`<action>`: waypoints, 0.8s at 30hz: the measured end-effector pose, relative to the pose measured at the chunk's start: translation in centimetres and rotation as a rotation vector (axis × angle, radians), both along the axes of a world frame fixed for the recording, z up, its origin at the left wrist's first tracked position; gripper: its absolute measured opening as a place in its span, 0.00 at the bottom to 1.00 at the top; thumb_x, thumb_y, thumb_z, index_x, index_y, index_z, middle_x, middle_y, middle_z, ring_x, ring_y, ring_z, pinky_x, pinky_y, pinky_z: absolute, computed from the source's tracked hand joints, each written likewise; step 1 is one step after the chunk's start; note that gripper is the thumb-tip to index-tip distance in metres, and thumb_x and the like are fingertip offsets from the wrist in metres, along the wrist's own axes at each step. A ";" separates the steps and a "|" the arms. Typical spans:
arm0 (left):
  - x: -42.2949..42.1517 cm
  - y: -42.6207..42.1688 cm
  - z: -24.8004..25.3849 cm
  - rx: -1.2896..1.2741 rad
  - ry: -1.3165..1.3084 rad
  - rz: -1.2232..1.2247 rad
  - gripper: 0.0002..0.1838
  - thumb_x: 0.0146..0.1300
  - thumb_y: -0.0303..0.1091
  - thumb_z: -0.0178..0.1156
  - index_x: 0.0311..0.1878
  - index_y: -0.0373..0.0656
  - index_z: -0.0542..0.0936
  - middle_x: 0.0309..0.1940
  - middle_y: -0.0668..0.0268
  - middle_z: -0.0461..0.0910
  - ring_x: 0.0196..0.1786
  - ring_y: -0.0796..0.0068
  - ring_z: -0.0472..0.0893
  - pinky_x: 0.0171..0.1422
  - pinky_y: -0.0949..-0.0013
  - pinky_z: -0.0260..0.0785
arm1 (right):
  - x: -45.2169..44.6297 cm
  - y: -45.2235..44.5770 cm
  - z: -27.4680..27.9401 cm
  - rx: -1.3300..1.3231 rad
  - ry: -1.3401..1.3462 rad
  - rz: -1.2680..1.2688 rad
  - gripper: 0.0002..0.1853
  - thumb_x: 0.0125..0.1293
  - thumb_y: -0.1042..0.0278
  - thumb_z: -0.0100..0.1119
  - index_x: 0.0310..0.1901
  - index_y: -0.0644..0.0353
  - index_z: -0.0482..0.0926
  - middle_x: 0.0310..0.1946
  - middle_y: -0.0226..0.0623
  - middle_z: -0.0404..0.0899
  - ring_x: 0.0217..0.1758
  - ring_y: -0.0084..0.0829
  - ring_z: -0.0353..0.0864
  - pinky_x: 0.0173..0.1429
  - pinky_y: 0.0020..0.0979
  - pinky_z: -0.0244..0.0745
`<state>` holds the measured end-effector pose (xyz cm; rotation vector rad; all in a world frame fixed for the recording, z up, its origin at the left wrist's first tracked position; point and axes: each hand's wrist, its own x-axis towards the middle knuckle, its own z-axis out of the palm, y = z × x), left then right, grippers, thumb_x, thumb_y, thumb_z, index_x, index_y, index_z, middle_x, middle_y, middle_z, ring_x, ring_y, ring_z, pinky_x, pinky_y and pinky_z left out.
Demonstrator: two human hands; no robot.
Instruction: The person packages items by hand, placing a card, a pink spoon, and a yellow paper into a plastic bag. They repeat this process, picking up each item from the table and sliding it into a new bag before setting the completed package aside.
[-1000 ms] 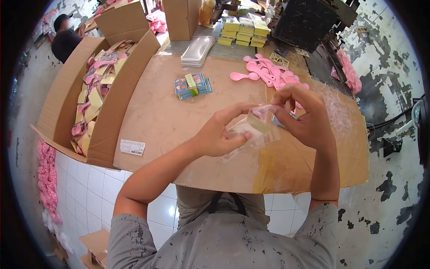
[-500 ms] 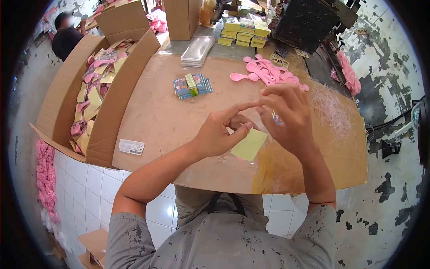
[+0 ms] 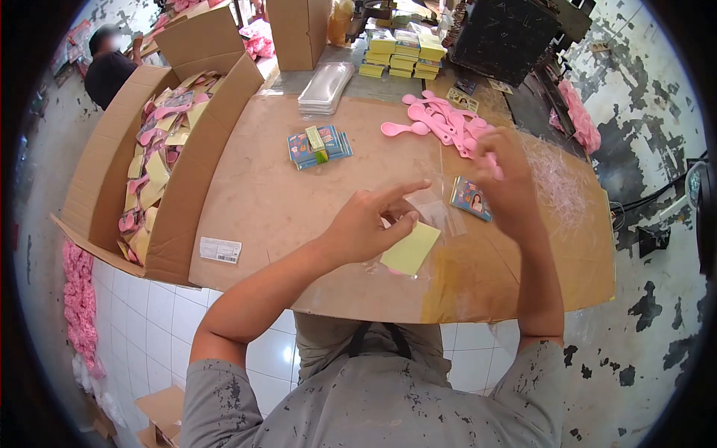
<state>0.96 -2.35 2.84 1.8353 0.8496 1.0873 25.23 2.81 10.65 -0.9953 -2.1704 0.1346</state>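
My left hand [image 3: 373, 225] pinches the corner of a clear packet with a pale yellow card [image 3: 411, 249], just above the cardboard-covered table; a bit of pink shows under the card. My right hand [image 3: 508, 175] is raised at the near edge of the pink spoon pile [image 3: 441, 119], blurred, its fingertips around a spot I cannot make out. Beside its wrist lies a small stack of blue picture cards [image 3: 470, 198]. Clear plastic bags [image 3: 437, 213] lie between the hands. A banded bundle of blue packets [image 3: 320, 146] rests farther back.
At left stands an open carton [image 3: 198, 142] full of packets. Clear sleeves [image 3: 326, 88], yellow card stacks [image 3: 403, 52] and a black machine [image 3: 502, 37] are at the back. Plastic strands [image 3: 556, 179] lie at right. Another person [image 3: 109, 73] is far back left.
The hands have moved apart. The yellow-card packet has come down to the table at my left hand. My right hand has risen toward the spoons, uncovering the blue cards.
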 end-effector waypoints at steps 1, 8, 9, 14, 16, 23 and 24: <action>0.2 0.1 -0.1 -0.091 -0.079 -0.011 0.27 0.72 0.23 0.62 0.74 0.37 0.73 0.41 0.59 0.91 0.41 0.80 0.88 0.47 0.72 0.81 | 1.7 -0.4 0.5 -0.375 0.167 0.002 0.03 0.72 0.72 0.57 0.40 0.60 0.74 0.35 0.34 0.75 0.38 0.26 0.77 0.44 0.33 0.74; 0.1 0.4 0.2 -0.325 -0.274 -0.039 0.23 0.77 0.24 0.59 0.73 0.35 0.73 0.48 0.57 0.90 0.49 0.80 0.86 0.52 0.73 0.80 | 22.2 2.4 -1.8 -0.742 0.628 0.011 0.07 0.77 0.75 0.53 0.52 0.63 0.75 0.38 0.40 0.80 0.41 0.29 0.82 0.47 0.34 0.79; 0.0 0.4 0.2 -0.322 -0.238 -0.023 0.22 0.77 0.25 0.59 0.72 0.35 0.74 0.48 0.57 0.90 0.50 0.80 0.87 0.53 0.73 0.80 | 24.4 3.0 -2.5 -0.646 0.559 -0.170 0.11 0.76 0.76 0.53 0.56 0.64 0.76 0.42 0.43 0.83 0.47 0.32 0.85 0.53 0.37 0.81; 0.3 0.9 -0.3 -0.313 -0.256 0.002 0.19 0.80 0.28 0.57 0.70 0.33 0.75 0.51 0.55 0.89 0.53 0.75 0.87 0.57 0.71 0.81 | 32.7 3.6 -8.4 0.058 -0.542 -0.953 0.23 0.69 0.80 0.57 0.66 0.62 0.78 0.62 0.46 0.81 0.70 0.42 0.78 0.76 0.44 0.69; 0.4 1.3 -0.6 -0.337 -0.313 -0.009 0.18 0.81 0.28 0.56 0.68 0.31 0.76 0.52 0.55 0.89 0.55 0.74 0.87 0.59 0.70 0.82 | 27.9 1.6 -5.6 0.147 -0.421 -0.808 0.24 0.66 0.80 0.60 0.64 0.60 0.79 0.64 0.46 0.79 0.72 0.44 0.75 0.78 0.43 0.65; 0.5 1.3 -1.4 -0.300 -0.187 0.042 0.15 0.81 0.30 0.56 0.61 0.29 0.81 0.51 0.56 0.89 0.54 0.73 0.88 0.59 0.69 0.82 | 7.6 -1.2 -3.9 -0.525 0.240 0.054 0.17 0.70 0.70 0.68 0.59 0.59 0.82 0.50 0.35 0.86 0.54 0.28 0.84 0.55 0.33 0.77; 0.6 1.2 -1.3 -0.320 -0.210 0.039 0.15 0.81 0.30 0.57 0.62 0.30 0.81 0.51 0.57 0.89 0.53 0.73 0.88 0.59 0.69 0.82 | 5.0 -2.0 -4.1 -0.532 0.225 0.129 0.17 0.70 0.70 0.69 0.58 0.60 0.82 0.49 0.35 0.86 0.53 0.26 0.84 0.55 0.31 0.77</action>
